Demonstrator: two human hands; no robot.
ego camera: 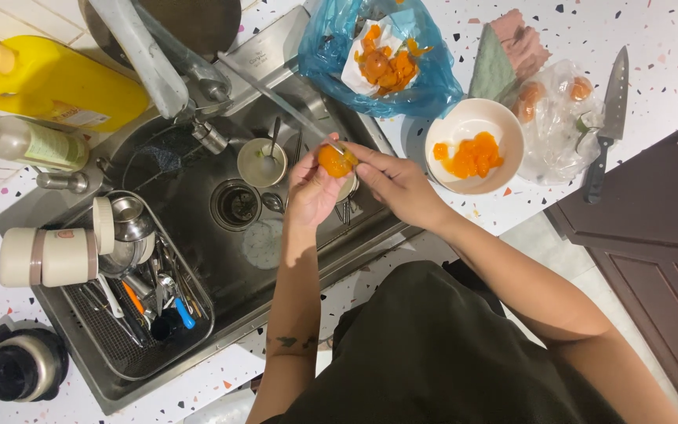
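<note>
A steel sink [198, 204] fills the middle of the view, set in a speckled white counter [668, 55]. Inside it stand a small cup with a spoon [262, 161] and, at the near-left end, a wire rack of cutlery and cups [131, 298]. A yellow bottle [56, 82] lies at the far-left corner. To the right of the sink sit a blue plastic bag with orange peelings [382, 59], a white bowl of orange fruit pieces [474, 147], a clear bag of fruit [555, 110] and a black-handled knife [607, 126].

Over the sink, the left hand [311, 188] cups a small orange fruit [334, 161], fingers curled around it. The right hand [398, 184] reaches in from the right, gripping a long thin blade [284, 102] whose near end meets the fruit's top
</note>
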